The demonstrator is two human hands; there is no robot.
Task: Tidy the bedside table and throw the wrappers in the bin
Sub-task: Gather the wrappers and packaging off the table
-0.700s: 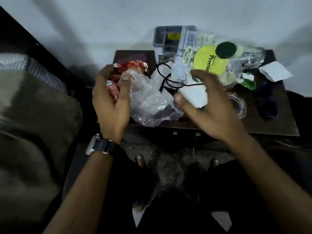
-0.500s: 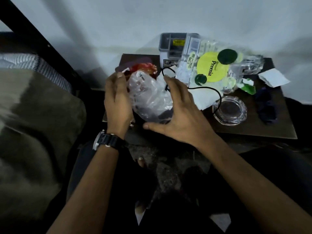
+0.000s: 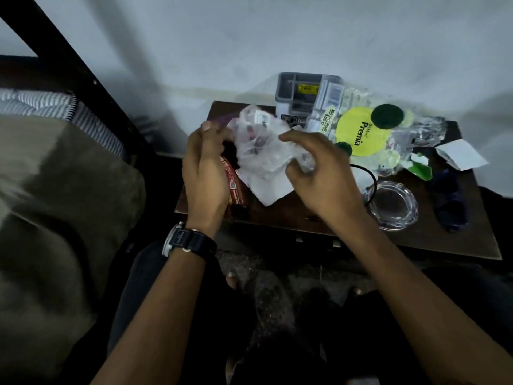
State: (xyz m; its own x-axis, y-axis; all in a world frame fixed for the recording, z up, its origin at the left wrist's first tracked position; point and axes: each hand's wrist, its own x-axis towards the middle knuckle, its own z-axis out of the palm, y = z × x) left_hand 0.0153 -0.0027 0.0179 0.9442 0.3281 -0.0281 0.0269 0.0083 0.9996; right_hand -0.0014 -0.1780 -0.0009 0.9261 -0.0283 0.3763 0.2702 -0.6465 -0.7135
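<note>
Both hands have closed in since half a second ago: my left hand (image 3: 206, 173) and right hand (image 3: 319, 176) pinch the clear bag (image 3: 263, 145) between them over the desk's (image 3: 416, 240) left edge, the left grip also clamping red wrappers (image 3: 234, 187).

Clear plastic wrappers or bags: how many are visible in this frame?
2. One crumpled clear plastic bag is gripped between the left hand and right hand; one clear fruit packet with a yellow label lies behind them on the table. Others may be hidden underneath.
</note>
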